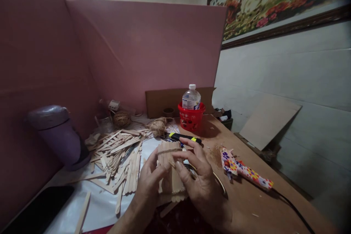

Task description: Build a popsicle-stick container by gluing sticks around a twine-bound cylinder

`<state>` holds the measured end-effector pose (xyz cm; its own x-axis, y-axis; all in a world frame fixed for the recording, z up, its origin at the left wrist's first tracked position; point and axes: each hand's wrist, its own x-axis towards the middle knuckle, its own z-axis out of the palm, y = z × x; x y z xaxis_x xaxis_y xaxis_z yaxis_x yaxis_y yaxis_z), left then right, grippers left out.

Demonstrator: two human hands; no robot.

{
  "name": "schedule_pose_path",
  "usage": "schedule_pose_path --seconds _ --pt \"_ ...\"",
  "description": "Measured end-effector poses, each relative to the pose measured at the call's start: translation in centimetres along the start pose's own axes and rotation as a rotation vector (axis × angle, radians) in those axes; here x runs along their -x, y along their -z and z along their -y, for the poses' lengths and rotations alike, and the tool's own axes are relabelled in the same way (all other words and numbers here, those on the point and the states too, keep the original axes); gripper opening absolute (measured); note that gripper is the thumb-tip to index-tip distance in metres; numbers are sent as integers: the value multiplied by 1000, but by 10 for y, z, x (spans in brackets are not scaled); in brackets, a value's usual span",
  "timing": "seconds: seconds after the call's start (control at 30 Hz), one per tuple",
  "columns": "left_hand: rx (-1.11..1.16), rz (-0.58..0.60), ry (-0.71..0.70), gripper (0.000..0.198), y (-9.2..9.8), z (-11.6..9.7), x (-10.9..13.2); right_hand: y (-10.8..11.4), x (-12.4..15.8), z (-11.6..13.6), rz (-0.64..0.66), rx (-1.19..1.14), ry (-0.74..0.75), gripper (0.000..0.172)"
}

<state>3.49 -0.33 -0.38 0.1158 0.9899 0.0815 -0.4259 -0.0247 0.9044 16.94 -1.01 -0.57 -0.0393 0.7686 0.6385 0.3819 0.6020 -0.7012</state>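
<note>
Close in front of me is a small craft-stick structure, made of pale wooden sticks side by side with scalloped ends and a band of twine across its upper part. My left hand is closed around its left side, thumb on the front. My right hand grips the right side with bent fingers, index finger and thumb near the front face. A small wooden piece shows between the thumbs; which hand holds it is unclear. The palms hide part of the structure.
Loose craft sticks lie left beside a purple bottle and a black phone. Behind are a twine ball, a black-and-yellow cutter and a red bucket holding a plastic bottle. A corded flower-patterned glue gun lies right.
</note>
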Motion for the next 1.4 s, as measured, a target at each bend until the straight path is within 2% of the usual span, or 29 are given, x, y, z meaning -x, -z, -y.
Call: schedule_pose_path --seconds 0.2,0.4,0.6,0.87,1.0,1.2,1.4 --pt "2 11 -18 46 1 1 -2 -4 3 -2 -7 107 95 18" --pt "9 35 -56 37 3 2 -1 -4 4 -3 8 89 87 18" --pt "35 17 -50 42 3 3 -3 -3 4 -2 42 67 91 18" --pt "-31 30 -133 42 13 16 -8 -7 6 -4 -18 61 70 8" --pt "-39 -10 -159 45 14 20 -7 -6 6 -3 -26 88 71 9" --pt "-24 -65 -120 52 12 21 -5 -7 4 -1 -58 125 117 9" --pt "4 -39 -98 51 7 19 -2 -7 3 -2 -63 128 134 9"
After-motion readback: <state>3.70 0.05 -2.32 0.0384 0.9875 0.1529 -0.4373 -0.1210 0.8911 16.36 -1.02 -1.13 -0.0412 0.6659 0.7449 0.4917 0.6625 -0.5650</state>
